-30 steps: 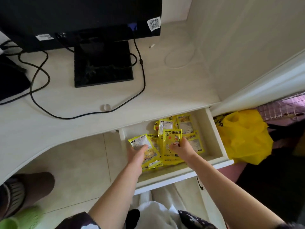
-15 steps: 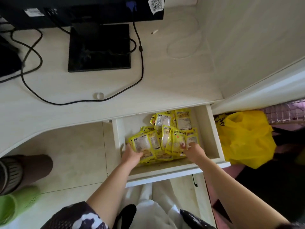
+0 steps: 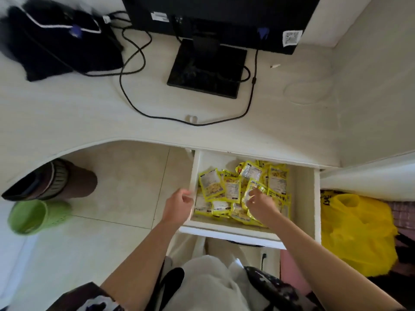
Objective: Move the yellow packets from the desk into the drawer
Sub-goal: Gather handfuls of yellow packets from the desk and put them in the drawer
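Several yellow packets (image 3: 233, 187) lie heaped in the open white drawer (image 3: 303, 198) under the desk's right end. My left hand (image 3: 178, 205) hovers at the drawer's left wall, fingers loosely curled, holding nothing. Over the packets sits my right hand (image 3: 260, 205), its fingertips pinching one upright yellow packet (image 3: 252, 189) near the middle of the pile. I see no yellow packets on the desk top (image 3: 89, 113).
A black monitor (image 3: 215, 14) on a square base (image 3: 206, 68) stands at the desk's back, with black cables (image 3: 132, 99) and a dark bag (image 3: 58, 39) to its left. A small ring (image 3: 191, 118) lies near the desk's front. Boots (image 3: 51, 180), a green cup (image 3: 33, 217), a yellow plastic bag (image 3: 357, 232) on the floor.
My left hand has let go of the packets and drawn back to the drawer's left wall. My right hand stays on the pile. The view has swung left.
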